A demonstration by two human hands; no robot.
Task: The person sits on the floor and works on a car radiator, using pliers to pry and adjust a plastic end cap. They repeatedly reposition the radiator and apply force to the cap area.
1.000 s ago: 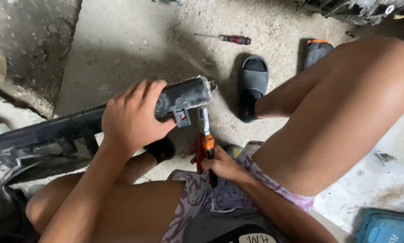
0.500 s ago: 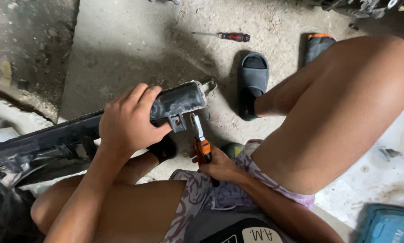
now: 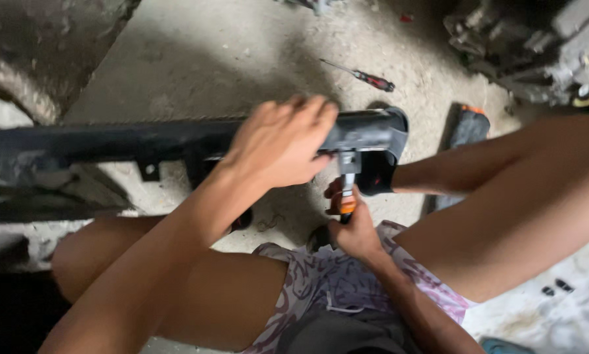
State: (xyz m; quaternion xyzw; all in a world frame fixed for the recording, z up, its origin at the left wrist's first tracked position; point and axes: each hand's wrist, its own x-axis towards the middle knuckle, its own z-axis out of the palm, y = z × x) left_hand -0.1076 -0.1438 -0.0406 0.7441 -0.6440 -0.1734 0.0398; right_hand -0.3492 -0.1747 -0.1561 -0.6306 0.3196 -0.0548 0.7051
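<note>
A long black plastic part [image 3: 130, 141] stretches from the left edge to the middle of the head view, above my knees. My left hand [image 3: 278, 141] grips its right end from above. Below that end, my right hand [image 3: 353, 226] holds an orange-and-black screwdriver [image 3: 347, 193] upright, its tip up against a small bracket on the part's underside. My bare legs frame both hands; I sit low over a concrete floor.
A red-and-black screwdriver [image 3: 366, 77] lies on the floor beyond the part. A black sandal [image 3: 376, 174] sits under the part's right end, an orange-trimmed black object [image 3: 468, 124] beside it. Grey machinery [image 3: 537, 46] fills the top right corner.
The black part has swung from tilted to nearly level and sits higher in view. My right hand has moved the screwdriver to stand upright under the bracket. The view has shifted closer.
</note>
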